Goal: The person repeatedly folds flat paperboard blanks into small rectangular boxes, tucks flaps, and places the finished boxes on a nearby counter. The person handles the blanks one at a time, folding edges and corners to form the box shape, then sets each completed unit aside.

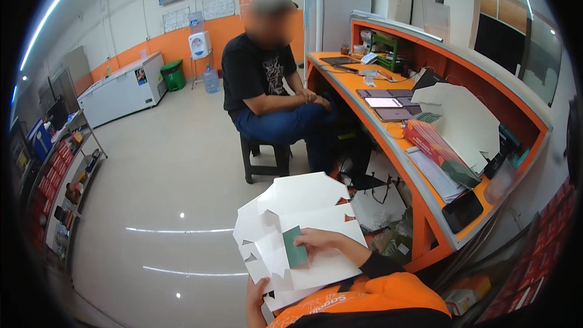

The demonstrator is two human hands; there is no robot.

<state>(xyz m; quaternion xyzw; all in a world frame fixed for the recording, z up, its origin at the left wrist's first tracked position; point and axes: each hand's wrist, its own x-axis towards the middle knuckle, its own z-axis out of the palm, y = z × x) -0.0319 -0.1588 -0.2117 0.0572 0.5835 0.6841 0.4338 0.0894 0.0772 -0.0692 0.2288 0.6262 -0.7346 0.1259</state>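
Both our hands sit low in the view, close to our chest.

Our right hand lies at about five o'clock from the centre of the view, palm down, its fingers stretched flat and pointing toward nine o'clock, the thumb tucked under. Its forearm runs off toward four o'clock, bends at the elbow and comes back to our body in a dark sleeve with an orange vest over it. Our left hand shows at six o'clock, right at the lower edge, fingers curled upward toward twelve o'clock in a pinching grip. Its wrist drops straight out of the view, so we see nothing of that forearm.
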